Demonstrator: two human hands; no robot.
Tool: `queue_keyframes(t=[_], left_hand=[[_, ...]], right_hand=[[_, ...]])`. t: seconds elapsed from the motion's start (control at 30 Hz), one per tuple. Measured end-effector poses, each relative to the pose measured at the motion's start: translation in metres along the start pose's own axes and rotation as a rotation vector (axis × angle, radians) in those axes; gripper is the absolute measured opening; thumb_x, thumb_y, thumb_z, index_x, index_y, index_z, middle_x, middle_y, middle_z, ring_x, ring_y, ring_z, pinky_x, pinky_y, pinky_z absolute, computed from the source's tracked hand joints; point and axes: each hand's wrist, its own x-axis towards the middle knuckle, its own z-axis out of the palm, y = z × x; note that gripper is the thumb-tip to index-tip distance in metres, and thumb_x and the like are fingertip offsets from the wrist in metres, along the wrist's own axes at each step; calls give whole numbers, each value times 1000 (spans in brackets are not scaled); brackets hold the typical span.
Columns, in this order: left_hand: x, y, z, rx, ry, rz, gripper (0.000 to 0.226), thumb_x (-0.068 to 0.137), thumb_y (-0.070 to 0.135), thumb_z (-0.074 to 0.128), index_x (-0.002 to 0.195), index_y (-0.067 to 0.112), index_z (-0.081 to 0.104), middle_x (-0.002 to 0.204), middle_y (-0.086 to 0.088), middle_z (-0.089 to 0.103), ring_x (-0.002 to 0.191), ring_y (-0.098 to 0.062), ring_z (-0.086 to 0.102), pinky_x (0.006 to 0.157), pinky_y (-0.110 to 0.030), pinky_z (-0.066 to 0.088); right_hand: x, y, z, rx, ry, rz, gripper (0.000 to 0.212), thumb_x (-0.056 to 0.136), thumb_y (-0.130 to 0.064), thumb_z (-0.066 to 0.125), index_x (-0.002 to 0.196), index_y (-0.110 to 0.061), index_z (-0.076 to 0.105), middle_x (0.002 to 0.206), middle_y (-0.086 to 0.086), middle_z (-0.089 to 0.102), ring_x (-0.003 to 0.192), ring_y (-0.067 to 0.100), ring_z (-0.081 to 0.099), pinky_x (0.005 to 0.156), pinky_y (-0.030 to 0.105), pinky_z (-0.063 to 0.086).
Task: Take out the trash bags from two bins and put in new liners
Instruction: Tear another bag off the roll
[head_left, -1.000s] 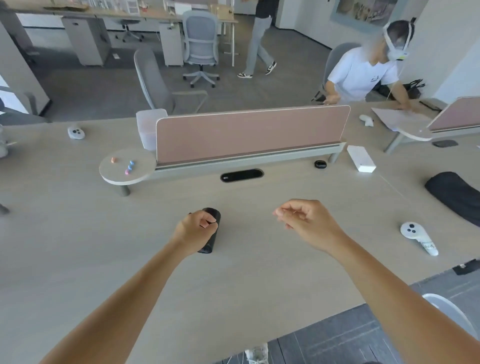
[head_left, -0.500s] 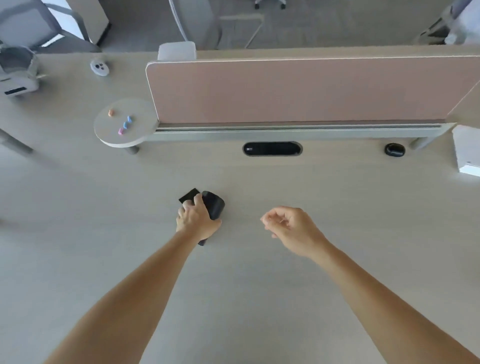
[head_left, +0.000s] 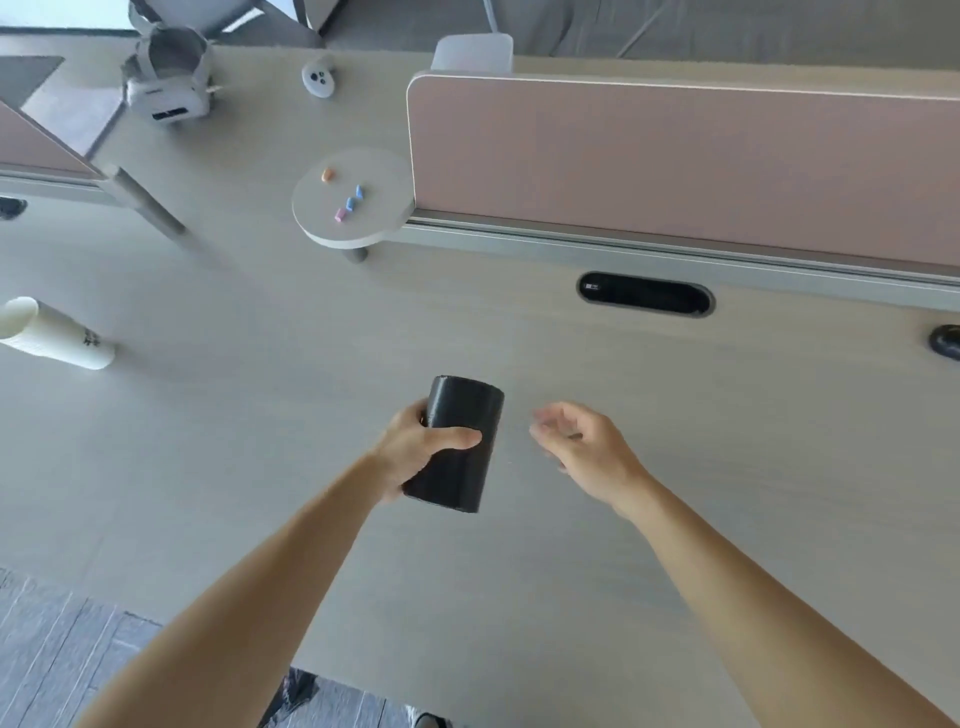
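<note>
A thick black roll of trash bags (head_left: 460, 449) is held above the light wooden desk (head_left: 260, 441) in the middle of the view. My left hand (head_left: 421, 449) grips it from the left side, thumb across its front. To the right of the roll hovers my right hand (head_left: 582, 447), fingers loosely curled and holding nothing, a short gap away. No bin is in view.
A pink divider panel (head_left: 675, 161) runs along the back right, with a round side shelf (head_left: 348, 200) carrying small coloured pieces. A white paper cup (head_left: 52, 335) lies on its side at the left. A headset (head_left: 169, 78) and a controller (head_left: 318, 77) sit at the back left.
My left hand has lifted the black roll off the desk and turned it more upright. The view has tilted further down and shifted left. My right hand stays beside the roll.
</note>
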Motion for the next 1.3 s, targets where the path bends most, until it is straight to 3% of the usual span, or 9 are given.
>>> queue_keyframes(t=[0.1, 0.17, 0.37, 0.47, 0.73, 0.93, 1.07, 1.17, 1.3], left_hand=[[-39, -7, -20, -348, -346, 92, 77, 57, 38, 81, 125, 10, 62, 111, -15, 67, 100, -32, 65, 83, -48, 53], [-54, -12, -30, -540, -463, 132, 75, 55, 40, 86, 121, 10, 67, 112, -19, 65, 100, -34, 63, 88, -48, 51], [-77, -22, -59, -721, -663, 234, 93, 62, 59, 83, 134, 7, 55, 124, -20, 61, 109, -36, 62, 94, -49, 50], [-86, -35, -72, -804, -778, 238, 96, 65, 66, 76, 137, 7, 53, 126, -19, 62, 113, -35, 62, 98, -49, 48], [-94, -69, -91, -959, -698, 206, 96, 61, 62, 82, 138, 16, 51, 125, -16, 59, 108, -34, 61, 96, -53, 46], [-102, -63, -100, -882, -427, 201, 84, 41, 58, 92, 111, 16, 75, 113, -12, 71, 99, -31, 69, 84, -48, 56], [-98, -64, -107, -880, -388, 185, 93, 54, 65, 83, 129, 15, 64, 132, -15, 61, 121, -36, 59, 98, -53, 48], [-98, -62, -106, -922, -329, 158, 60, 71, 61, 69, 114, 18, 74, 121, -12, 67, 106, -33, 67, 89, -50, 54], [-103, -64, -107, -937, -347, 148, 62, 69, 60, 73, 115, 17, 73, 122, -13, 67, 106, -34, 67, 90, -52, 52]], right_hand=[[-6, -17, 19, 31, -125, -41, 42, 89, -60, 55, 124, -36, 56, 125, -21, 53, 114, 6, 53, 99, 33, 42], [-15, -31, 33, -2, -201, -62, 44, 93, -66, 40, 105, -27, 55, 105, -22, 52, 100, 7, 47, 94, 34, 37], [-35, -64, 74, 47, -228, -43, 56, 91, -51, 42, 95, 2, 60, 99, 22, 66, 91, 23, 63, 89, 41, 49], [-45, -80, 85, 164, -178, -55, 35, 98, -30, 45, 80, -4, 60, 87, 16, 70, 83, 28, 69, 79, 39, 53], [-74, -105, 98, 467, -276, -63, 39, 104, -18, 39, 65, -14, 40, 58, 2, 32, 44, 13, 25, 49, 24, 24], [-87, -127, 76, 524, -210, -153, 50, 102, -13, 38, 57, -16, 58, 60, 3, 37, 42, 11, 22, 51, 28, 14], [-89, -139, 50, 537, -78, -216, 38, 102, -12, 35, 69, -5, 53, 63, 4, 45, 40, 9, 23, 47, 25, 15], [-79, -140, 26, 288, 73, -277, 31, 97, -18, 45, 91, 11, 52, 68, 9, 41, 43, 14, 30, 47, 24, 24], [-67, -131, 18, -577, 349, -175, 35, 99, -28, 46, 80, 2, 51, 69, 4, 56, 66, 22, 55, 61, 32, 38]])
